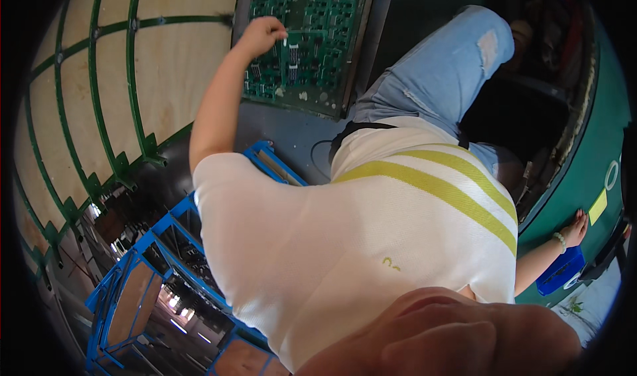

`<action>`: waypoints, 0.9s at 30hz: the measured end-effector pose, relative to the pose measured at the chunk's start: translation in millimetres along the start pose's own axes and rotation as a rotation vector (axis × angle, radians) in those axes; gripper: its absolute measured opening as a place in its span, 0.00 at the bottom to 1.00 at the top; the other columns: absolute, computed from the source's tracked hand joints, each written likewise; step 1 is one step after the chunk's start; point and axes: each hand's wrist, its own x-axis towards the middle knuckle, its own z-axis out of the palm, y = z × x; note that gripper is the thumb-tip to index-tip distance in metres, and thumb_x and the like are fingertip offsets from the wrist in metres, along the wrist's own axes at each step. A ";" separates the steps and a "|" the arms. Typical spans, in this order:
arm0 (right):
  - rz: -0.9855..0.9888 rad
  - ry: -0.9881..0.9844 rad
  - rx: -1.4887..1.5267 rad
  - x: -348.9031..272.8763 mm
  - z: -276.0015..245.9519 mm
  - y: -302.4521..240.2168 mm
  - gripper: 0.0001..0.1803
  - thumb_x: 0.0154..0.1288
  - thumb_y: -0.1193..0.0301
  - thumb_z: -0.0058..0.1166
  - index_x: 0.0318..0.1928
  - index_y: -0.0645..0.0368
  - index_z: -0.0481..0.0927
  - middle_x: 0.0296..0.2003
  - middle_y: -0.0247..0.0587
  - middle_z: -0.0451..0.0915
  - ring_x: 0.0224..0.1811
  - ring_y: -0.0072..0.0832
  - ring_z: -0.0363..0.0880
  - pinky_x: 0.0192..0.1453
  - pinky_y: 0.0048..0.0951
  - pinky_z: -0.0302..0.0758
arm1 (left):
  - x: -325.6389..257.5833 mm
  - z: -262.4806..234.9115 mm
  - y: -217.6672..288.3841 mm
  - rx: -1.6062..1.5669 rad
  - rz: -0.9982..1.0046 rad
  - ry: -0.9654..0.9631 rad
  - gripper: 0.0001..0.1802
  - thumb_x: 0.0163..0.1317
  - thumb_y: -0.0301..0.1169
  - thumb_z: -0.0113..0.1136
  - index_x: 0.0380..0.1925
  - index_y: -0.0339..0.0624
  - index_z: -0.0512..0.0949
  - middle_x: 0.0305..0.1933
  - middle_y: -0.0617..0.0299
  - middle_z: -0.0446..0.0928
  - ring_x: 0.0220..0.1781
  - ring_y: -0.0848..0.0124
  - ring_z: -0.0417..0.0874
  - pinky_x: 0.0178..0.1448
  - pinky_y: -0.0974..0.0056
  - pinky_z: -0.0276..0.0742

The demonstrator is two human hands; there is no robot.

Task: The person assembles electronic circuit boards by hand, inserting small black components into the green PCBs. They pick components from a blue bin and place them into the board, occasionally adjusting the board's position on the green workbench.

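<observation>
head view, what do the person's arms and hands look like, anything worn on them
The left arm comes out of a short white sleeve. The left hand and right hand wear no gloves; a pale beaded bracelet circles the right wrist.

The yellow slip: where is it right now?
In the head view, the yellow slip is at the far right on the green surface, between the right hand and the white ring.

Single head-worn fisheye, facing steeply down; white knit shirt with yellow-green stripes (358, 230) close, mid-frame; rim dark.
</observation>
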 end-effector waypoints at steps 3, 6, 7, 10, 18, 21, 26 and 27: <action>0.007 -0.020 -0.037 19.1 -7.9 4.1 0.13 0.69 0.80 0.50 0.50 0.78 0.75 0.42 0.57 0.81 0.44 0.37 0.82 0.53 0.29 0.82 | -33.7 63.8 -53.8 0.012 -0.119 -0.167 0.10 0.50 0.32 0.70 0.31 0.40 0.84 0.34 0.52 0.82 0.39 0.55 0.83 0.44 0.55 0.77; 0.030 0.009 -0.077 34.1 -36.0 -8.1 0.14 0.68 0.79 0.50 0.52 0.77 0.75 0.44 0.56 0.81 0.46 0.36 0.82 0.54 0.29 0.81 | -43.0 139.6 -105.5 -0.023 -0.060 -0.301 0.08 0.48 0.32 0.70 0.29 0.43 0.85 0.35 0.51 0.82 0.40 0.54 0.83 0.45 0.53 0.77; 0.042 0.018 -0.081 31.8 -37.9 -10.9 0.15 0.68 0.79 0.51 0.52 0.76 0.75 0.45 0.56 0.81 0.47 0.36 0.81 0.55 0.29 0.80 | -45.1 163.2 -120.5 -0.023 -0.061 -0.328 0.08 0.48 0.32 0.69 0.29 0.43 0.85 0.34 0.52 0.82 0.40 0.54 0.83 0.45 0.53 0.77; -0.003 -0.054 -0.654 17.0 -7.0 -12.6 0.18 0.66 0.76 0.55 0.55 0.74 0.74 0.48 0.52 0.80 0.48 0.35 0.80 0.56 0.28 0.78 | -66.0 213.3 -141.7 0.028 -0.094 -0.389 0.06 0.49 0.33 0.68 0.28 0.46 0.85 0.34 0.53 0.82 0.41 0.54 0.83 0.45 0.53 0.77; 0.289 -0.078 -0.404 -14.0 13.9 -65.0 0.25 0.65 0.71 0.60 0.59 0.71 0.72 0.53 0.47 0.77 0.55 0.31 0.76 0.57 0.30 0.76 | -69.6 287.7 -155.5 -0.116 -0.317 -0.459 0.07 0.52 0.33 0.68 0.31 0.48 0.86 0.38 0.53 0.83 0.44 0.55 0.83 0.49 0.53 0.77; 0.277 -0.136 -0.468 -29.6 36.8 -71.9 0.27 0.65 0.70 0.59 0.61 0.69 0.70 0.55 0.47 0.76 0.58 0.31 0.75 0.58 0.32 0.75 | -61.4 306.4 -172.6 -0.143 -0.375 -0.444 0.07 0.53 0.33 0.69 0.32 0.47 0.86 0.38 0.53 0.83 0.44 0.55 0.83 0.49 0.53 0.77; 0.218 -0.299 -0.703 -48.7 41.7 -103.6 0.32 0.65 0.68 0.59 0.65 0.67 0.65 0.59 0.45 0.74 0.61 0.33 0.73 0.61 0.34 0.71 | -45.5 325.2 -186.5 -0.160 -0.331 -0.447 0.06 0.53 0.33 0.68 0.31 0.48 0.86 0.37 0.53 0.83 0.42 0.56 0.83 0.48 0.54 0.78; 0.261 -0.270 -0.668 -54.8 71.7 -97.0 0.33 0.65 0.67 0.59 0.66 0.66 0.64 0.59 0.45 0.73 0.61 0.33 0.73 0.61 0.35 0.70 | -48.0 324.7 -189.6 -0.155 -0.344 -0.427 0.06 0.53 0.33 0.68 0.31 0.48 0.86 0.36 0.53 0.83 0.42 0.56 0.83 0.47 0.54 0.78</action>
